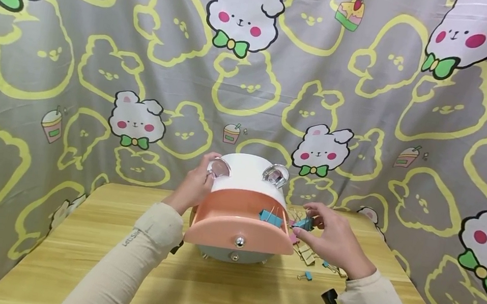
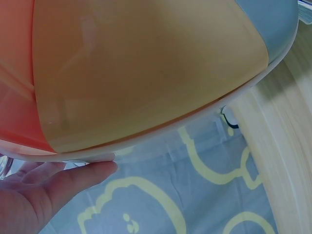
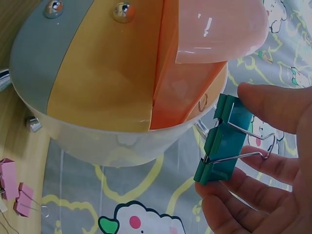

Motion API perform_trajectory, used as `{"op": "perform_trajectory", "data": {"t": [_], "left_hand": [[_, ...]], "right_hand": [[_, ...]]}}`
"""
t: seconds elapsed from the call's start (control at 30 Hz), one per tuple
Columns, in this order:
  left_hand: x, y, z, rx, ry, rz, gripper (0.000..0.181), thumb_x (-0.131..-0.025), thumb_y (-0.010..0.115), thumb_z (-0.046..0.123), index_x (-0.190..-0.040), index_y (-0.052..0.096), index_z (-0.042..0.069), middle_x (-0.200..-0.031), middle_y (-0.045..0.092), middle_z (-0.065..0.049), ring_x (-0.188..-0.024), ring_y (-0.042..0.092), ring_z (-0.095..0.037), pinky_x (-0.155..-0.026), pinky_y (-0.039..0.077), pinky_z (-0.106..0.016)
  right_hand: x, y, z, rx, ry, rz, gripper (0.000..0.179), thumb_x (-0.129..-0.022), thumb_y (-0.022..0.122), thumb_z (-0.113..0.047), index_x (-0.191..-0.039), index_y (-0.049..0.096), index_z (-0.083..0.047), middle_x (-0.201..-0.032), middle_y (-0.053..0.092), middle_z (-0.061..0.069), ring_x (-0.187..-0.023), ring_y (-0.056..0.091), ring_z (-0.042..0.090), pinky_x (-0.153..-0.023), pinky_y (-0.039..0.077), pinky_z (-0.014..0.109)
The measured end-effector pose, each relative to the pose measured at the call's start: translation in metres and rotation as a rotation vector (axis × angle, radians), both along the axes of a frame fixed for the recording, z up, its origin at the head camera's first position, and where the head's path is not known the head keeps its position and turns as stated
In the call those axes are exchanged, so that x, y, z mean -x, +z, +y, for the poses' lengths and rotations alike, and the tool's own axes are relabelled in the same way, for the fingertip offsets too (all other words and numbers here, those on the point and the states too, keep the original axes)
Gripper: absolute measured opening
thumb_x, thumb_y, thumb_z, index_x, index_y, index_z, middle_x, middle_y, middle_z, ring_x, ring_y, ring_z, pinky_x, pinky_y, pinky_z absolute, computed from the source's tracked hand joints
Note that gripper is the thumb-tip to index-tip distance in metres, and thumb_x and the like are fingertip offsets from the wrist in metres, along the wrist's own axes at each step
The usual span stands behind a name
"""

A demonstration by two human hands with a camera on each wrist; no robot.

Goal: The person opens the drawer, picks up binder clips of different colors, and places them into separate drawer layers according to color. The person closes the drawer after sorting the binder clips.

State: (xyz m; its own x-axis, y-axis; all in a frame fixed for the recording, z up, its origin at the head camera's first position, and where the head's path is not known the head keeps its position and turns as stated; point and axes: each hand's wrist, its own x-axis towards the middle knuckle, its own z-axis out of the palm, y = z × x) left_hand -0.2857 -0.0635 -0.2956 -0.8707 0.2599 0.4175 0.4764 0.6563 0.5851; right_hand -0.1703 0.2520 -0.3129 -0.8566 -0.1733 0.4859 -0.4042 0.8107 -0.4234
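Note:
A rounded white desktop drawer box (image 1: 245,173) with round silvery ears stands on the table. Its orange top drawer (image 1: 239,231) is pulled out, and a teal binder clip (image 1: 270,218) lies at the right inside it. My left hand (image 1: 195,181) holds the box by its upper left side, at the ear; some of its fingers are hidden behind the box in the left wrist view. Just right of the open drawer, my right hand (image 1: 336,236) pinches another teal binder clip (image 3: 226,139) between thumb and fingers, its wire handles toward the palm.
Beside the box on the right lie yellow clips (image 1: 305,254), pink clips (image 3: 23,200) and a small blue clip (image 1: 305,276). A black clip (image 1: 330,299) is near my right sleeve. Below the orange drawer are a yellow drawer (image 3: 107,68) and a grey-blue drawer (image 3: 44,48). A patterned curtain (image 1: 252,86) hangs behind.

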Motion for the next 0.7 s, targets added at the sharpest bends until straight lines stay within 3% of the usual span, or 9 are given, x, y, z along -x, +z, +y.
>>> {"op": "perform_trajectory", "data": {"t": [0.7], "left_hand": [[0.0006,-0.0002,-0.0002,0.001,0.001,-0.004,0.046,-0.1,0.042,0.006,-0.141,0.028,0.021,-0.119,0.058,-0.028,-0.086,0.058,-0.039,-0.08,0.047,-0.053]], "right_hand": [[0.0029,0.0042,-0.0102,0.008,0.051,0.049,0.05,-0.079,0.082,-0.023,-0.121,0.06,-0.005,-0.098,0.067,0.005,-0.083,0.064,0.02,-0.074,0.052,0.042]]}}
